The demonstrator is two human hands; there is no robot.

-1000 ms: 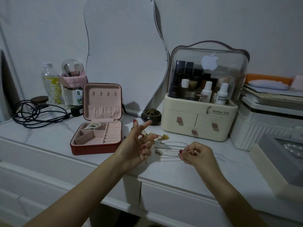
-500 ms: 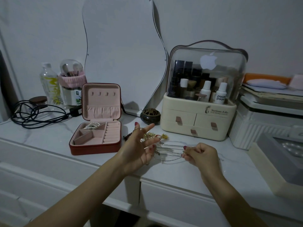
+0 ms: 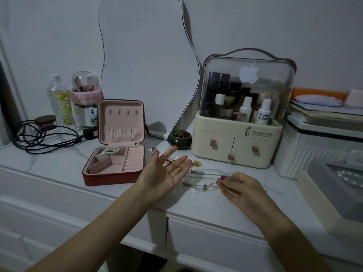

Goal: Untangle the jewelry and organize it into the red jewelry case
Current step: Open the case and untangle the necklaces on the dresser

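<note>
Left hand (image 3: 163, 173) lies spread, palm up; right hand (image 3: 235, 186) apparently pinches a thin chain (image 3: 204, 186).

We find bare counter (image 3: 225, 205) in front of both hands, passable along the near edge. The open red jewelry case (image 3: 115, 165) blocks the left side, its raised lid closing off the back. Behind the loose jewelry (image 3: 198, 174), a dark round pot (image 3: 179, 138) and the cream cosmetic organizer (image 3: 235, 142) bar the way. White storage boxes (image 3: 318, 146) crowd the right; a black cable (image 3: 45, 137) sprawls far left.
</note>
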